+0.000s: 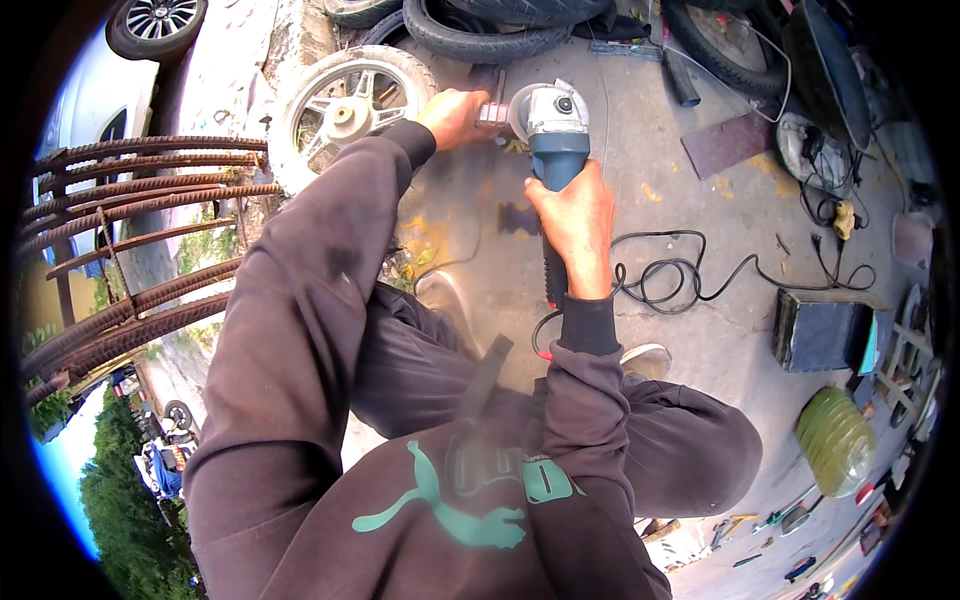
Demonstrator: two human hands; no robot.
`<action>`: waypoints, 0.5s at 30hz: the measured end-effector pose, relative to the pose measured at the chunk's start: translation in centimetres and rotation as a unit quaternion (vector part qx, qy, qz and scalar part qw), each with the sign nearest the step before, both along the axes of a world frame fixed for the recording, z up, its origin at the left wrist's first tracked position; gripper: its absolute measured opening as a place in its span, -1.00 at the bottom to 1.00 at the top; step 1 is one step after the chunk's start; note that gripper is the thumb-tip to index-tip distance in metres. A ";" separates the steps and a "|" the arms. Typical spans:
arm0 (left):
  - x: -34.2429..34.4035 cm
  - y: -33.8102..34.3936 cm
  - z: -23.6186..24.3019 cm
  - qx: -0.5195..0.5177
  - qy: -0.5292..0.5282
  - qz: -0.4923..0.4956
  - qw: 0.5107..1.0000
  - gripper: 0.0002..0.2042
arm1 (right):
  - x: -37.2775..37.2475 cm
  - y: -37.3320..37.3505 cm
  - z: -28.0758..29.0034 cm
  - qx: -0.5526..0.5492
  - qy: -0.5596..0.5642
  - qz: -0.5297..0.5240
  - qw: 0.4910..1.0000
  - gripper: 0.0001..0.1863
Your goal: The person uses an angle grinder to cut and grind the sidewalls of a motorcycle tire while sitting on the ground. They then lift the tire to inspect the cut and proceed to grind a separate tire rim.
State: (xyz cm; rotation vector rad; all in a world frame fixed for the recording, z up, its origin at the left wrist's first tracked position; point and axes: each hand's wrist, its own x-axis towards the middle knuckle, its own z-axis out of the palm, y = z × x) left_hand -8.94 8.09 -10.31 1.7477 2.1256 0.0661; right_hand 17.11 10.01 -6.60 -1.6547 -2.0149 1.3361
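Observation:
My right hand (575, 220) is wrapped round the blue body of an angle grinder (558, 120), whose metal head and disc point away from me. My left hand (455, 117) holds a small metal piece (492, 116) at the left edge of the grinder's disc; whether the two touch I cannot tell. A light alloy wheel with a tyre (352, 118) lies just left of that hand. A black cable loops over the concrete to the right of the grinder.
Rusty rebar bars (140, 210) curve along the left. Loose tyres (480, 30) lie at the top. On the right are a dark metal box (825, 330), a yellowish plastic jug (835, 440), a plug with cords (843, 215) and scattered hand tools.

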 end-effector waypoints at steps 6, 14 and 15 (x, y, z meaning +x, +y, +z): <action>0.1 -0.3 0.2 -0.008 0.002 -0.001 1.000 -0.58 | 1.2 1.3 -0.7 -0.044 -0.001 -0.023 0.999 -0.33; -0.1 0.2 0.0 -0.016 -0.010 0.000 1.000 -0.61 | 1.4 1.3 -2.7 -0.064 0.049 -0.033 0.996 -0.37; -0.2 0.2 -0.1 -0.019 -0.011 0.004 1.000 -0.61 | 1.8 1.4 -3.2 -0.073 0.060 -0.040 0.995 -0.39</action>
